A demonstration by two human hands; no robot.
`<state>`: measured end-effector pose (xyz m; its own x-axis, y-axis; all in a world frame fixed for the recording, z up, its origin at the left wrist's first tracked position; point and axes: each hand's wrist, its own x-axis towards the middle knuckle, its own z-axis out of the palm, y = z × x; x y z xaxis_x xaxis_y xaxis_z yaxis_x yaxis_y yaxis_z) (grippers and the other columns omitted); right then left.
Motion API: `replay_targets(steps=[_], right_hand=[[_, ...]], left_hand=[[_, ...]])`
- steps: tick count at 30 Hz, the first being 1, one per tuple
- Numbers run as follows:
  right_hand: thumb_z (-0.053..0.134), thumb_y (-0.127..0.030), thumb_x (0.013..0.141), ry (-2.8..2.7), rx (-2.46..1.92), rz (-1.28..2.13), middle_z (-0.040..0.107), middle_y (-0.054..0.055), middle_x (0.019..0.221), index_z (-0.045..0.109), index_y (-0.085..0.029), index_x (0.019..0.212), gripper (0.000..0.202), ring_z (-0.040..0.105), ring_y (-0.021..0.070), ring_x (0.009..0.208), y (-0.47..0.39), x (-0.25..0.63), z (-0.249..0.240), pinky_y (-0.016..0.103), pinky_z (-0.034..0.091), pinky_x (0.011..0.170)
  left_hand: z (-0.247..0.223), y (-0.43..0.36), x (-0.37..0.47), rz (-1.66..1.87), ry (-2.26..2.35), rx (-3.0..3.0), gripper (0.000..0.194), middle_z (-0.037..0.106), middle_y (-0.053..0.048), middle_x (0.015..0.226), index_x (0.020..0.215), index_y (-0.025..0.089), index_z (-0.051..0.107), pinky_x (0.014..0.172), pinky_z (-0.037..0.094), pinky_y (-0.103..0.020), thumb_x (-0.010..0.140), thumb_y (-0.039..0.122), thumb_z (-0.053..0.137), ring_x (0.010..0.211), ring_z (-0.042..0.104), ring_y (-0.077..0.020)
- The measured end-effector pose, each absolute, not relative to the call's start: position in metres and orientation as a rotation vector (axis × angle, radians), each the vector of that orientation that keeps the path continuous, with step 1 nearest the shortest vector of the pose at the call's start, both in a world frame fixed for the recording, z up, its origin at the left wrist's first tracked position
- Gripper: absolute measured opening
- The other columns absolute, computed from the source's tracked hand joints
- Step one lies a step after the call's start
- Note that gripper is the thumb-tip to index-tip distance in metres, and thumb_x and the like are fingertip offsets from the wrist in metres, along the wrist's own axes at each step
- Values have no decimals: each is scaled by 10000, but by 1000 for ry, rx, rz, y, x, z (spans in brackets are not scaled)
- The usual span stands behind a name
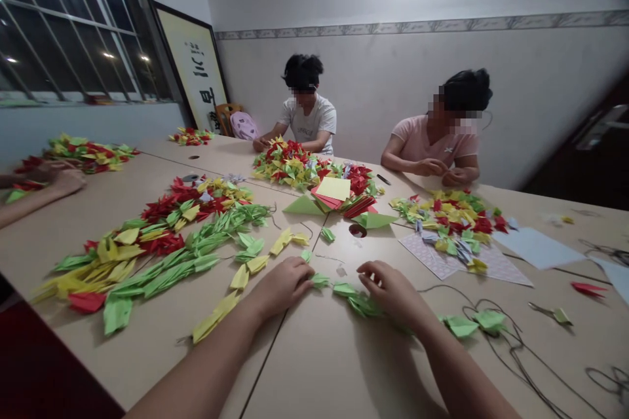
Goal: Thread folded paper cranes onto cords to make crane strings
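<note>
My L hand and R hand, fingers half curled, flank small folded green paper pieces, on my side of the round hole in the desk; can't tell if either grips. Prob. v. light, stiff-ish, easily crushed: best pinched gently at thick folds, not tips.

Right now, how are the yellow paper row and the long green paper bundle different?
The yellow row is thin; the green bundle is thick. The yellow row's pieces lie end to end; the green bundle's are crowded together. The yellow row lies nearer the left hand than the green bundle. Both are folded paper.
</note>
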<state>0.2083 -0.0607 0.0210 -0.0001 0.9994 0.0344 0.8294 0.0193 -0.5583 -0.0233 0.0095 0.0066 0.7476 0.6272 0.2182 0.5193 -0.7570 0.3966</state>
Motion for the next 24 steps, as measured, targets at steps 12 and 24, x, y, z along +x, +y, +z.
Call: replay_targets(steps=[12,24], right_hand=[[403,-382,795,-1926,-1792,656,579,66,986,560,-210,1003,312,557,152,771,-87,251,67,270,449,661],[453,-166,653,-1920,-2536,186,595,77,995,612,-197,917,310,530,239,929,-145,330,27,323,375,768]], left_hand=[[5,2,-13,535,1028,2605,334,533,-71,1060,1102,188,527,886,377,-328,791,308,496,991,476,-206],[4,-2,-3,544,1078,2598,208,568,-45,897,867,184,578,760,403,-283,796,351,475,850,524,-182]])
